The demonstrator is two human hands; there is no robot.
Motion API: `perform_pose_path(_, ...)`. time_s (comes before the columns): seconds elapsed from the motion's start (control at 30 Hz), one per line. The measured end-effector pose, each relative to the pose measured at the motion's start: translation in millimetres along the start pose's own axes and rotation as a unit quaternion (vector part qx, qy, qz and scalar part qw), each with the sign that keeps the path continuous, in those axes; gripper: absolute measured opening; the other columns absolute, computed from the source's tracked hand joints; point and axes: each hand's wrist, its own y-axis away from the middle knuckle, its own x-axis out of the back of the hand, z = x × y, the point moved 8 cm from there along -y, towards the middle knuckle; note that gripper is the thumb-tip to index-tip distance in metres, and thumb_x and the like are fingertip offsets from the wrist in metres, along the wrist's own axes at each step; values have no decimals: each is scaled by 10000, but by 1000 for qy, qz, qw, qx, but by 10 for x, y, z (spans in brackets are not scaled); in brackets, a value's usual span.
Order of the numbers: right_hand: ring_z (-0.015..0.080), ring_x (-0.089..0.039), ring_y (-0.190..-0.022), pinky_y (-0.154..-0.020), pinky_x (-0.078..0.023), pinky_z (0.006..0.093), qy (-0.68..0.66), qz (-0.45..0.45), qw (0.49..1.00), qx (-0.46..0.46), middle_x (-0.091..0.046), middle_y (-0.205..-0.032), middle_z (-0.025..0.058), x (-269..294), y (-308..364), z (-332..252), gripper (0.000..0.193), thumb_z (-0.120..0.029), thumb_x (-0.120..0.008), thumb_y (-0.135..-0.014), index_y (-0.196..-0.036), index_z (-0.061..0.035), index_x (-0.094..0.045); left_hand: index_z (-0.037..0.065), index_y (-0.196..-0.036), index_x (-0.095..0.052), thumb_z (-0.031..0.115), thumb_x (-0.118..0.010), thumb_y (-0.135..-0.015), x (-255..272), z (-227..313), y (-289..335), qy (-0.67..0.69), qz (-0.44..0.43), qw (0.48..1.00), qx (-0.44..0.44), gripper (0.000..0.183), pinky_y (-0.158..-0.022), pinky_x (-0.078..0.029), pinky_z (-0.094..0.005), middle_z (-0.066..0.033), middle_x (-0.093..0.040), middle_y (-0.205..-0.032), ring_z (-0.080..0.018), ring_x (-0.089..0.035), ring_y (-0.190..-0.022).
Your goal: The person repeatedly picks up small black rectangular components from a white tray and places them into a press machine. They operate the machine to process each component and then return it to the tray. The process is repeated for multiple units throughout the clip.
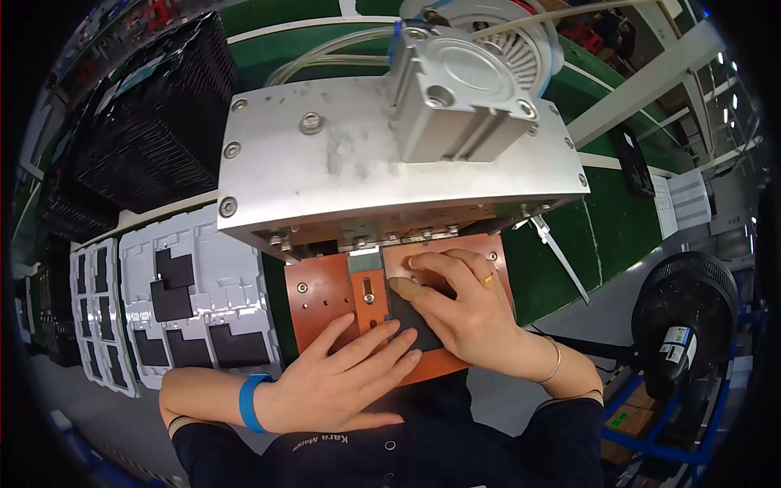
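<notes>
A thin black sheet (412, 321) lies on an orange fixture plate (321, 281) under the front of a silver metal press (325, 179). My right hand (472, 313) is bent over the sheet's far end, thumb and forefinger brought together at its edge; the fingers partly hide it. Stretched out and spread, my left hand (346, 382) rests its fingertips at the sheet's near left edge, gripping nothing. Left of the sheet, an orange slotted block (368, 294) with a screw is fixed to the plate.
On the left, white moulded trays (224, 268) hold several cut black pieces (172, 301). Black crates (150, 114) are stacked behind them. An air cylinder (464, 89) tops the press. A caliper-like metal tool (561, 254) lies on the green bench, and a black fan (687, 317) stands right.
</notes>
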Motion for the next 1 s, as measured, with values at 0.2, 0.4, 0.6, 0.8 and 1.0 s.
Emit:
perform_pose_path(0.2, 286, -570, -1047, -885, -468, 392, -95, 2, 992, -80, -621, -1147, 86, 326, 267, 61, 423, -161, -795, -723, -1115, -71, -661, 61, -1356, -530, 623, -592, -856, 71, -72, -11, 83, -5, 996, 31, 755, -1092, -292, -511, -120, -488, -1435, -291, -434, -1345)
perform_pose_path(0.4, 249, -594, -986, -815, -497, 359, -72, -8, 997, -36, -658, -1084, 69, 179, 222, 181, 370, -230, -806, -705, -1006, -46, -695, 26, -1309, -571, 713, -628, -763, 141, -262, -110, 72, 9, 996, 47, 880, -1105, -253, -535, -161, -499, -1414, -375, -417, -1325)
perform_pose_path(0.6, 245, -589, -988, -834, -502, 360, -126, -40, 990, -57, -655, -1119, 79, 216, 130, 159, 410, -236, -814, -690, -1035, -46, -704, 74, -1321, -577, 746, -590, -778, 106, -372, -156, 42, 15, 997, 59, 864, -1112, -244, -549, -144, -486, -1428, -381, -402, -1336)
perform_pose_path(0.8, 247, -578, -1001, -856, -496, 345, -109, -31, 992, -46, -655, -1129, 64, 163, 119, 261, 375, -225, -820, -668, -994, -68, -723, 137, -1310, -604, 764, -579, -767, 101, -357, -154, 45, 7, 997, 57, 830, -1110, -248, -544, -133, -492, -1427, -370, -412, -1323)
perform_pose_path(1.0, 240, -574, -1007, -853, -496, 338, -119, -25, 992, -30, -661, -1108, 56, 141, 29, 309, 348, -229, -816, -669, -962, -65, -726, 133, -1306, -608, 760, -584, -767, 98, -383, -173, 47, 0, 997, 66, 827, -1112, -243, -542, -127, -503, -1419, -363, -400, -1328)
